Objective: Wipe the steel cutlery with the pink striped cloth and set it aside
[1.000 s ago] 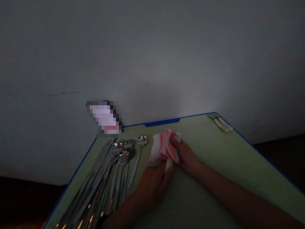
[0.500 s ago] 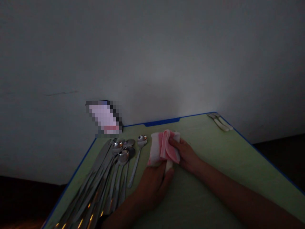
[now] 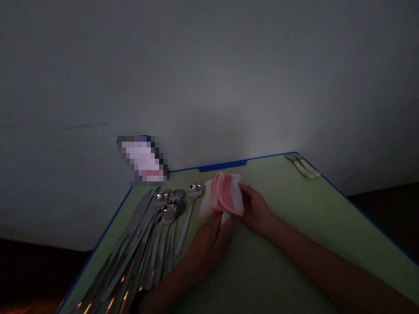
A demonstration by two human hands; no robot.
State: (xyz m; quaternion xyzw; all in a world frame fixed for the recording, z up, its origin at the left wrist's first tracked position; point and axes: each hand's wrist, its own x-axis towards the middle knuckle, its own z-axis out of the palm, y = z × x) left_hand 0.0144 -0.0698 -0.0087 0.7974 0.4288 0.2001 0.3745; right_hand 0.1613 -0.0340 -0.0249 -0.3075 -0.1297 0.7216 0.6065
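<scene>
My left hand (image 3: 209,242) is closed around the pale handle (image 3: 225,217) of a piece of cutlery, whose head is hidden under a folded cloth. The cloth (image 3: 229,194) is pink and white and wraps over the utensil's far end. My right hand (image 3: 258,209) grips the cloth at its right edge, with some fingers out of sight behind it. Just left of the cloth lies a single metal spoon (image 3: 186,226), bowl away from me.
A pile of metal spoons and knives (image 3: 140,244) covers the left of the green, blue-edged table (image 3: 278,270). Two white-handled forks (image 3: 304,168) lie at the far right corner. A phone with a blurred screen (image 3: 142,159) leans on the wall at the back left.
Both hands and the cloth have shifted slightly left and away from me. My right thumb has slid off the cloth's front towards its right edge, and the cloth's fold has spread.
</scene>
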